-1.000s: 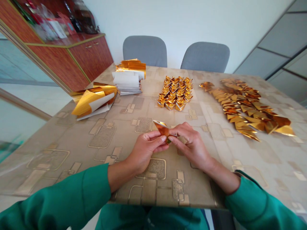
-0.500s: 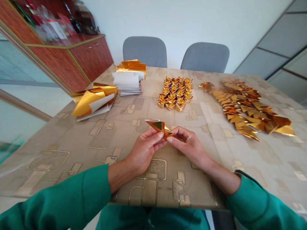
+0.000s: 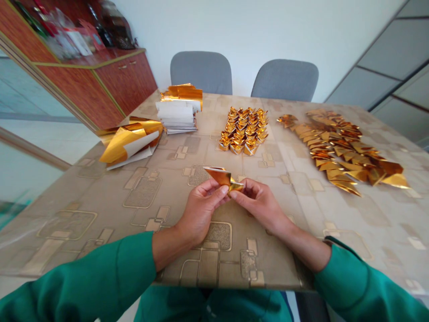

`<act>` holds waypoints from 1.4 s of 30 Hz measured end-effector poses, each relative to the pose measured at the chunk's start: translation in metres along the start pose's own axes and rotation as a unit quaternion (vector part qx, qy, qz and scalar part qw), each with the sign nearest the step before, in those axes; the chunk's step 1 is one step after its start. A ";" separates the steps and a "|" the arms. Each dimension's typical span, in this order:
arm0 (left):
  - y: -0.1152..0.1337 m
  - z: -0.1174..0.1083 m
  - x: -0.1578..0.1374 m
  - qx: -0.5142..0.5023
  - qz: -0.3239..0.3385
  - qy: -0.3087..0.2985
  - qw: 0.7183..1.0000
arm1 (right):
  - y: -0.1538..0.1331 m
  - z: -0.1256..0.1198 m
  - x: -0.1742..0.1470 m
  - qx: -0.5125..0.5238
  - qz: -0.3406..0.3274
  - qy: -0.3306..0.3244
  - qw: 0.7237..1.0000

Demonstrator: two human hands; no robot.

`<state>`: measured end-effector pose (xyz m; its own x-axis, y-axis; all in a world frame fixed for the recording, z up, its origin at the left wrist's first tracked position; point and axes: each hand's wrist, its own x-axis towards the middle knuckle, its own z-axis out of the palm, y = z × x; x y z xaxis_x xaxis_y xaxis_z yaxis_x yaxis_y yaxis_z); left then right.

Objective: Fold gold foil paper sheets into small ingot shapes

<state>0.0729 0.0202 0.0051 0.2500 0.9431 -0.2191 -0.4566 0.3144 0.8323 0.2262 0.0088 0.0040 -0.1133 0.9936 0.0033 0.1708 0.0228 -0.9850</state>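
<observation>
A folded piece of gold foil paper [image 3: 220, 175] is held just above the table, between both my hands. My left hand [image 3: 205, 203] pinches its middle between thumb and fingers, with a pointed flap sticking up to the left. On the other side, my right hand [image 3: 258, 200] grips the right end, thumb in front and curled fingers behind. Part of the paper is hidden by the fingers. Beyond my hands stand rows of finished-looking gold folded paper pieces [image 3: 244, 130], packed close together.
Loose gold paper sheets [image 3: 130, 141] lie at the left, beside a stack of white-backed sheets [image 3: 177, 115]. Many flat folded gold pieces [image 3: 338, 152] spread over the right side. Two grey chairs [image 3: 201, 71] stand behind the patterned tablecloth [image 3: 144, 250]. A wooden cabinet [image 3: 124, 85] is at back left.
The gold paper's flap has tilted slightly in my fingers, and its shine differs. Both hands keep their hold at nearly the same spot.
</observation>
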 end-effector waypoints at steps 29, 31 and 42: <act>0.001 -0.001 -0.001 -0.020 -0.058 0.008 0.998 | -0.003 -0.007 0.001 -0.026 -0.073 0.005 0.997; 0.002 0.000 0.000 -0.010 -0.055 0.018 0.998 | -0.004 -0.007 0.001 -0.031 -0.066 0.010 0.997; 0.003 -0.006 0.010 -0.015 0.008 0.056 0.998 | -0.001 -0.007 0.000 0.027 -0.014 -0.007 1.000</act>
<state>0.0693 0.0315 0.0025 0.1457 0.9539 -0.2624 -0.4860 0.3001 0.8209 0.2331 0.0095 0.0059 -0.1300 0.9911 0.0284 0.1144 0.0434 -0.9925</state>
